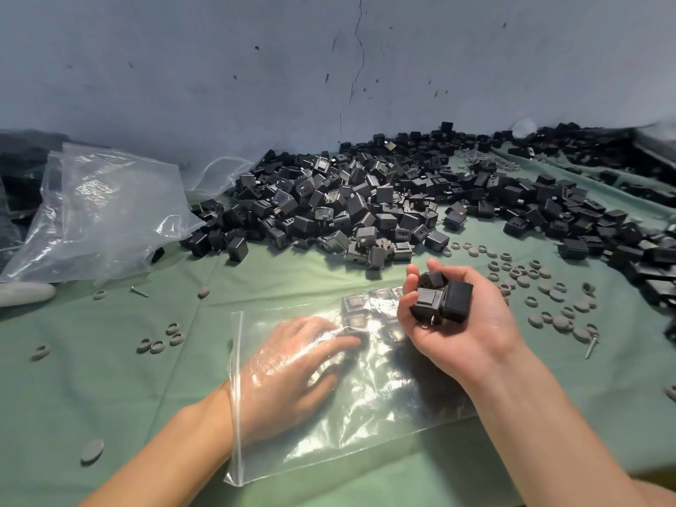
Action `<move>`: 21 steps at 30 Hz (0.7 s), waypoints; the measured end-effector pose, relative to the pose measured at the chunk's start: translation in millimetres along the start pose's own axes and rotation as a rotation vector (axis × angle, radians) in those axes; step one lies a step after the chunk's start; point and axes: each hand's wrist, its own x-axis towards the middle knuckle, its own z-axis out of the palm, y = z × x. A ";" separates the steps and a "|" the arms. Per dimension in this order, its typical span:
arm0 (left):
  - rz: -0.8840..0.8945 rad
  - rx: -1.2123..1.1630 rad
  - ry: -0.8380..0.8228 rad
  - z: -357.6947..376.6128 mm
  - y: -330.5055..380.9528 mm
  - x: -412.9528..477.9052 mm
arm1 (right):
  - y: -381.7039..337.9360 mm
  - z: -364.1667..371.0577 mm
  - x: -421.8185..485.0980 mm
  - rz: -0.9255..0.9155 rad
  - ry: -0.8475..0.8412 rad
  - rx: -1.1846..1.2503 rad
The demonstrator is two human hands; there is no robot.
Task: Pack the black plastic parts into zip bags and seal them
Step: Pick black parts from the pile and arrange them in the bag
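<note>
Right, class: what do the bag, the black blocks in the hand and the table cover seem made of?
Bag: thin clear plastic film, glossy; left hand shows through. Black blocks: probably hard moulded plastic, satin; crisp edges, dull sheen. Table cover: likely green cloth, matte; soft creases.

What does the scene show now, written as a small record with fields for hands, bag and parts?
Left hand: inside the zip bag, fingers flat, touching packed parts
Right hand: grips held parts above the bag's far corner
Bag mouth: open, not sealed
Pile of black parts: behind the bag, on green cloth
Grey caps: scattered right of the bag
</note>
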 end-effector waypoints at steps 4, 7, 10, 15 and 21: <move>0.020 -0.076 0.013 -4.0 2.5 0.9 | -0.2 -0.6 -0.7 -0.007 0.006 0.003; 0.006 -0.085 -0.029 -1.8 3.6 -1.0 | -0.6 -1.9 -0.5 -0.011 0.008 0.007; -0.008 -0.081 -0.054 2.2 3.0 -2.3 | -1.5 -1.9 0.2 -0.011 0.003 0.013; 0.009 -0.087 -0.087 6.9 -2.9 -3.5 | -1.5 -1.5 0.0 -0.003 0.004 0.005; 0.007 -0.110 -0.063 2.9 -2.4 -2.5 | -0.2 -1.2 -0.6 0.003 -0.001 -0.009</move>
